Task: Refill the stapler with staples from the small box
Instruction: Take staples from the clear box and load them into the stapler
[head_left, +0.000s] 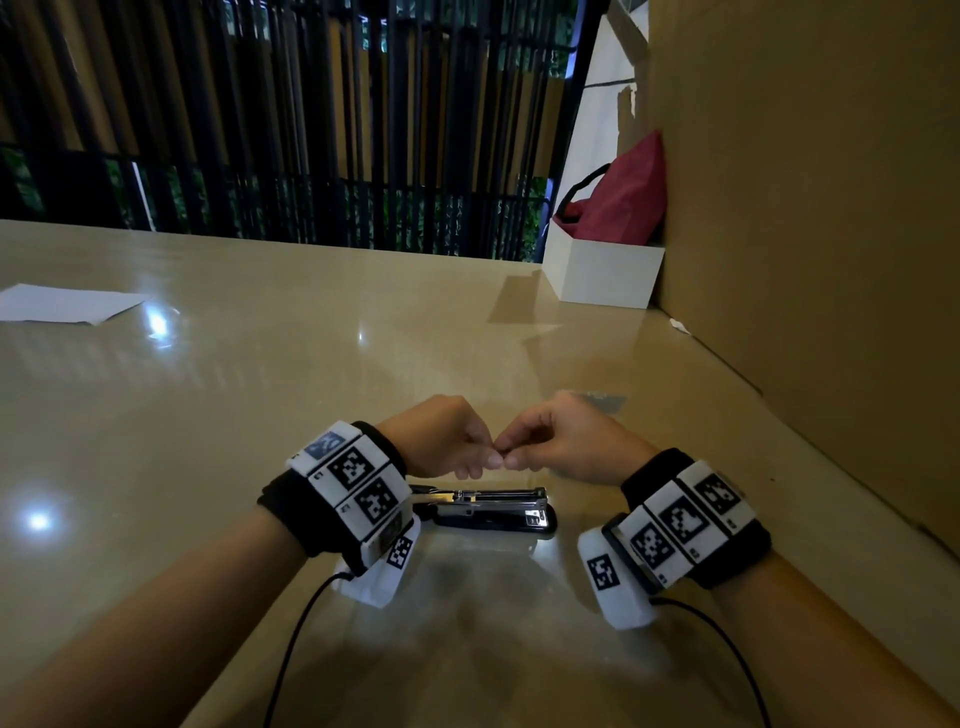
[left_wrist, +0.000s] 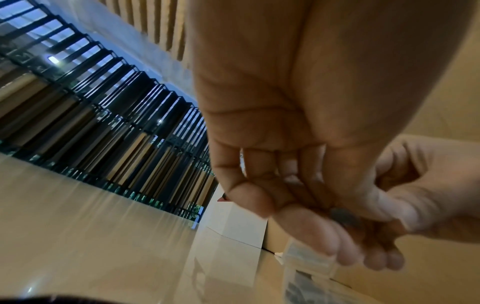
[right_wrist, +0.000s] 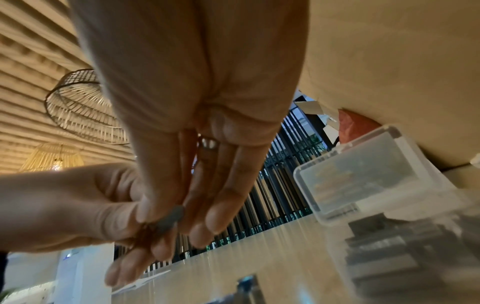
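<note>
Both hands meet above the table. My left hand (head_left: 488, 458) and right hand (head_left: 513, 457) pinch a short grey staple strip (right_wrist: 170, 221) between thumbs and fingertips; from the left wrist the staple strip (left_wrist: 345, 217) shows at the thumb tip. The black stapler (head_left: 491, 512) lies on the table just below the hands, its top swung open and its metal channel showing. The small clear plastic box (right_wrist: 363, 181) stands open to the right of the right hand. In the head view the small box (head_left: 605, 401) is mostly hidden behind that hand.
A tall cardboard wall (head_left: 805, 208) runs along the right side. A white box (head_left: 602, 275) holding a red bag (head_left: 623, 192) stands at the back right. A sheet of paper (head_left: 67, 304) lies at the far left. A black railing (head_left: 311, 130) backs the table (head_left: 208, 415).
</note>
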